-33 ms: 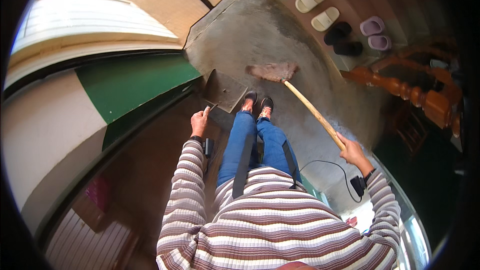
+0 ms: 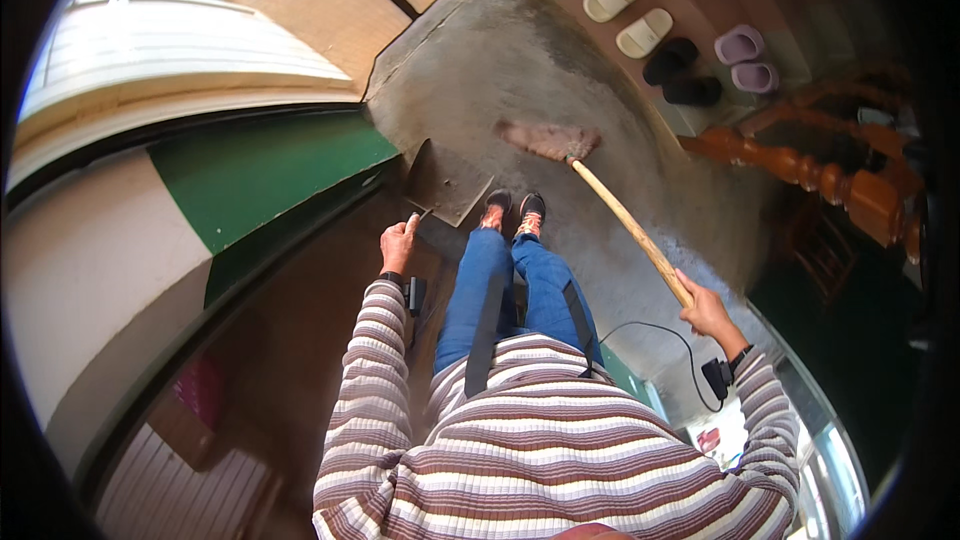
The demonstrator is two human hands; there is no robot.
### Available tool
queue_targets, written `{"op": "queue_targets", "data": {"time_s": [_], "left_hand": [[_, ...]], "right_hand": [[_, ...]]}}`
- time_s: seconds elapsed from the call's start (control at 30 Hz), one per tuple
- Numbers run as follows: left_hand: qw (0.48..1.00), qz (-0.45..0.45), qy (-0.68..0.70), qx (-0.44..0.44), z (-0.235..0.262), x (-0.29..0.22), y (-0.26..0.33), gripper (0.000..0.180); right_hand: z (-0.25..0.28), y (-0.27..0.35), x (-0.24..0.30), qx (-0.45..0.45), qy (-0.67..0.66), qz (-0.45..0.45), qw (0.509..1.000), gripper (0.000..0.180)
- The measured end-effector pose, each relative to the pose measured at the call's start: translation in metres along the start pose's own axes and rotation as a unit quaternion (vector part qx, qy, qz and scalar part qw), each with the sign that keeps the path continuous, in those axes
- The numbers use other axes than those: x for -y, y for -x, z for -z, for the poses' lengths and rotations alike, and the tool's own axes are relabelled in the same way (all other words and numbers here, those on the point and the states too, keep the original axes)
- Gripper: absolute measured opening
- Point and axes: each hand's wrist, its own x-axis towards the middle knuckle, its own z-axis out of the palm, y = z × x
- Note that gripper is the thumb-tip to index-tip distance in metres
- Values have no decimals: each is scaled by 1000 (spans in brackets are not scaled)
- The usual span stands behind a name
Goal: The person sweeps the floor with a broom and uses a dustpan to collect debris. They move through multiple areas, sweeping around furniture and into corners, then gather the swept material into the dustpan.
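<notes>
My right hand (image 2: 708, 307) is closed round the upper end of a broom's wooden handle (image 2: 632, 227). The handle slants down and away to a brownish, slightly blurred broom head (image 2: 550, 139), which is at the concrete floor ahead of my feet. On the other side, my left hand (image 2: 398, 242) grips the short handle of a dark dustpan (image 2: 455, 180). The pan lies on the floor just left of my shoes, its open edge turned toward the right, with a few small bits in it. A gap of floor separates broom head and dustpan.
A green and white wall (image 2: 270, 175) runs close along the left. White slippers (image 2: 645, 33), black slippers (image 2: 690, 91) and purple slippers (image 2: 740, 44) sit on a step at the far right, near a turned wooden railing (image 2: 840, 185). A cable hangs by my right wrist.
The broom head has shifted very slightly to the right. The dustpan and both hands look the same, and the whole view has moved a little.
</notes>
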Motion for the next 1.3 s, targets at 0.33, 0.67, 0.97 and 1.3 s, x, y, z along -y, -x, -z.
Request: {"op": "queue_targets", "data": {"time_s": [0.33, 0.67, 0.97, 1.3], "left_hand": [[979, -113, -132, 107, -10, -36, -27, 55], [972, -149, -144, 106, -11, -44, -52, 54], [991, -50, -56, 113, -7, -16, 0, 56], [980, 112, 153, -66, -63, -25, 108, 58]], "right_hand": [[-112, -15, 51, 35, -568, -120, 814, 85], [-161, -18, 105, 185, -472, -7, 862, 83], [-14, -12, 162, 173, -212, 19, 962, 85], [62, -169, 279, 128, 109, 165, 972, 82]]}}
